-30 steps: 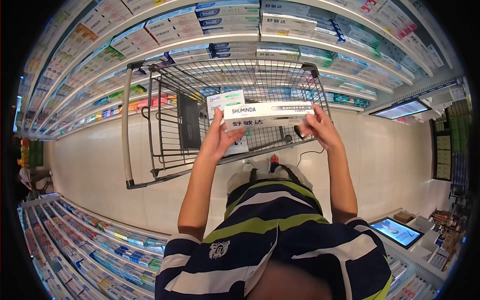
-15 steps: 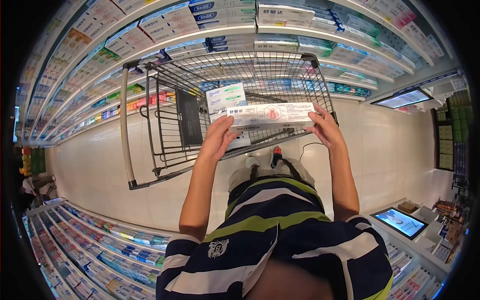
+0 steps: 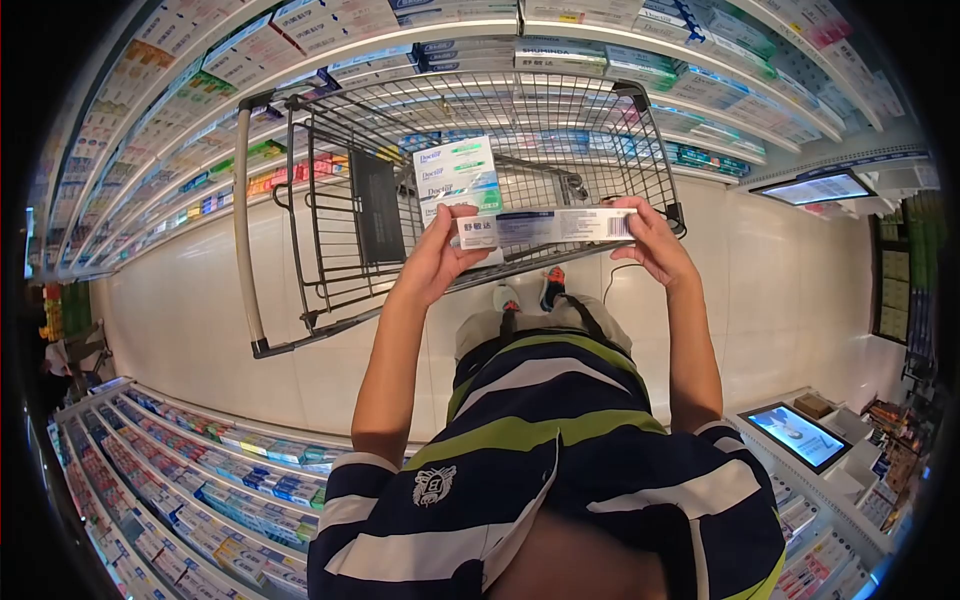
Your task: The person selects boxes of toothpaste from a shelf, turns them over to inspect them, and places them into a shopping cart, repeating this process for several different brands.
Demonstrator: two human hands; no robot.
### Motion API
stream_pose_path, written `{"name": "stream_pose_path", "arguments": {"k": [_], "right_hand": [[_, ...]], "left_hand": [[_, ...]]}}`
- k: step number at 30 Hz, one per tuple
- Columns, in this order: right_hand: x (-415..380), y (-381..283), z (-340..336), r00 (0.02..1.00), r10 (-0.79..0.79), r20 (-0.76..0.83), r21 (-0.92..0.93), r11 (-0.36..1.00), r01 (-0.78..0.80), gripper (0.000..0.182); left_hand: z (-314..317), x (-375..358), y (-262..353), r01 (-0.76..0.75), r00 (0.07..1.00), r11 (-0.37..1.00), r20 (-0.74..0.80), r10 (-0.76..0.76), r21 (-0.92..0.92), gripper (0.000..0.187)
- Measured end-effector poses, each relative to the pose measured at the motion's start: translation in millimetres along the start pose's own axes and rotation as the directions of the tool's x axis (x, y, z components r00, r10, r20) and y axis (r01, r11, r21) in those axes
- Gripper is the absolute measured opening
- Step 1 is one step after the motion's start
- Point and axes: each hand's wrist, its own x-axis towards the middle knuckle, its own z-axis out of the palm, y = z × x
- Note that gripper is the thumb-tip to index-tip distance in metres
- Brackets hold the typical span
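A long white toothpaste box (image 3: pixel 545 228) with blue print and a barcode is held level between my two hands. My left hand (image 3: pixel 432 262) grips its left end, thumb and fingers closed on it. At the barcode end, my right hand (image 3: pixel 655 240) pinches the box, with the lower fingers curled beneath. Just behind it, inside the shopping cart (image 3: pixel 330 225), stand several white-and-green Doctor toothpaste boxes (image 3: pixel 455 172), their lower part hidden by the held box and my left hand.
Ahead, shelves (image 3: pixel 440 38) full of toothpaste boxes curve beyond the cart. Another stocked shelf unit (image 3: pixel 190 480) is behind me at lower left. Lit screens (image 3: pixel 800 437) hang at the right. My shoes (image 3: pixel 552 287) stand on the pale tiled floor (image 3: pixel 190 310) beside the cart.
The toothpaste box has been rolled in my hands, so a side with small text and a barcode faces me instead of the side with the pink picture. Both hands still hold it.
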Motion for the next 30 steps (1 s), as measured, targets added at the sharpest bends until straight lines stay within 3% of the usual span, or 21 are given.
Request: {"name": "stream_pose_path", "arguments": {"k": [1,3,4,5,7,12,14,15,16,17,18,19,21,25,27,29,30], "right_hand": [[2.9,-0.2,0.7,1.0,-0.005,0.02,0.094,0.996,0.003,0.029],[10.7,10.0,-10.1,0.997,-0.017,0.071,0.109,0.994,0.009,0.024],[16.3,17.7,-16.5,0.998,-0.041,0.04,0.029,0.999,0.04,0.023],[20.3,24.1,-23.8,0.997,-0.071,0.01,-0.052,0.996,0.071,0.022],[16.1,14.8,-10.8,0.995,-0.1,-0.013,-0.054,0.994,0.099,0.024],[16.9,1.9,-1.4,0.979,-0.193,-0.069,-0.063,0.98,0.189,0.04],[29.9,5.7,-24.9,0.992,-0.12,0.022,-0.368,0.922,0.12,0.052],[34.3,-1.3,-24.6,0.992,-0.12,0.027,-0.37,0.921,0.122,0.052],[37.7,-7.3,-24.5,0.988,-0.149,0.051,-0.688,0.712,0.143,0.055],[41.7,-12.8,-23.8,0.983,-0.163,0.086,-0.905,0.4,0.145,0.059],[48.1,-17.0,-19.6,0.989,-0.117,0.094,-0.914,0.384,0.133,0.063],[57.0,-15.4,-21.0,0.958,-0.146,0.246,-0.931,0.241,0.275,0.068],[72.0,-6.9,-16.6,0.897,-0.187,0.401,-0.902,0.092,0.422,0.069],[113.6,17.2,-27.2,0.864,-0.142,0.483,-0.866,0.067,0.495,0.069],[141.2,28.7,-41.4,0.836,-0.173,0.521,-0.821,0.166,0.546,0.059],[171.4,34.5,-54.6,0.853,-0.123,0.507,-0.815,0.254,0.521,0.053],[191.9,47.4,-65.6,0.889,-0.103,0.446,-0.865,0.206,0.458,0.057]], "left_hand": [[-3.3,1.9,-2.0,0.004,1.0,1.0,-0.012,-0.004,-0.007,0.035],[-5.8,6.8,-7.0,-0.043,0.999,0.995,0.02,0.041,0.088,0.031],[2.3,6.9,-8.1,-0.042,0.995,0.988,-0.078,0.054,0.149,0.03],[11.3,6.6,-9.1,-0.042,0.995,0.988,-0.081,0.054,0.146,0.03],[25.6,4.6,-9.9,-0.153,0.963,0.957,-0.18,0.201,0.246,0.035],[17.4,16.0,-18.6,-0.042,0.986,0.992,-0.157,0.061,0.121,0.042],[18.8,24.3,-24.5,0.004,0.985,0.995,-0.173,0.013,0.102,0.042],[18.9,29.2,-28.6,0.0,0.985,0.995,-0.174,0.017,0.1,0.042],[18.9,34.6,-34.0,-0.002,0.982,0.992,-0.187,0.026,0.126,0.041],[19.3,40.4,-39.8,-0.001,0.979,0.989,-0.203,0.032,0.149,0.041],[20.9,46.6,-44.0,-0.003,0.978,0.984,-0.205,0.04,0.177,0.041],[22.4,53.8,-49.1,-0.004,0.976,0.985,-0.212,0.041,0.174,0.041],[22.9,71.0,-59.9,0.025,0.964,0.974,-0.264,0.036,0.227,0.041],[30.0,100.8,-70.6,0.049,0.926,0.97,-0.375,0.046,0.238,0.048],[35.1,108.2,-72.5,0.084,0.903,0.967,-0.429,0.028,0.239,0.056],[32.1,111.9,-80.1,-0.042,0.856,0.939,-0.473,0.21,0.34,0.063],[29.6,108.8,-83.8,0.008,0.834,0.864,-0.48,0.272,0.503,0.068]]}}
